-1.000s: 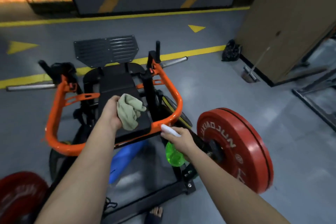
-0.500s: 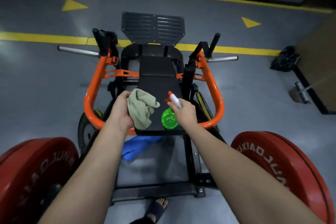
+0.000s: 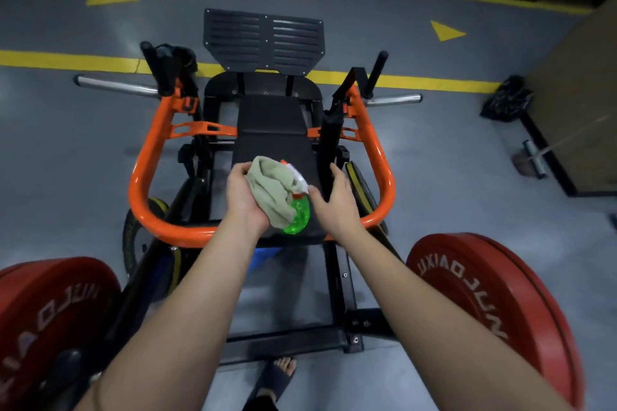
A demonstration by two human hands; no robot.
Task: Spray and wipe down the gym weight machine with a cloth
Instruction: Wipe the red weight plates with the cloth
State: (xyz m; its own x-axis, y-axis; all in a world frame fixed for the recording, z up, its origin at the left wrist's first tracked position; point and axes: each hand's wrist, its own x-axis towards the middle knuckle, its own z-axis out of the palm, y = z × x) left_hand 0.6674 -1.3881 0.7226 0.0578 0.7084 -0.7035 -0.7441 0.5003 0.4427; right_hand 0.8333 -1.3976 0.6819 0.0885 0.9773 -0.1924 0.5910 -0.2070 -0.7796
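Grey gym floor (image 3: 66, 160), yellow lines (image 3: 66, 60) across it. Machine (image 3: 143, 177) sits mid-frame with an orange frame, black pad (image 3: 273, 130) and slotted footplate (image 3: 263, 40) at the far end. Left plate (image 3: 50, 310) and right plate (image 3: 484, 304), both red, are nearest the camera. Left grip (image 3: 247, 197) is over the near end of the pad, fingers curled round a bunched beige cloth (image 3: 270, 190). Green spray bottle (image 3: 297, 218) is touching the cloth and partly under it, with the white-orange nozzle (image 3: 293, 173) pointing away. Right grip (image 3: 337, 203) is wide, fingers relaxed, thumb at the bottle neck. Can't tell which grip carries the bottle. Sandalled foot (image 3: 277, 374) is on the floor by the base bar. Black bag (image 3: 507, 97) lies far right, beside a wooden panel (image 3: 584, 93).
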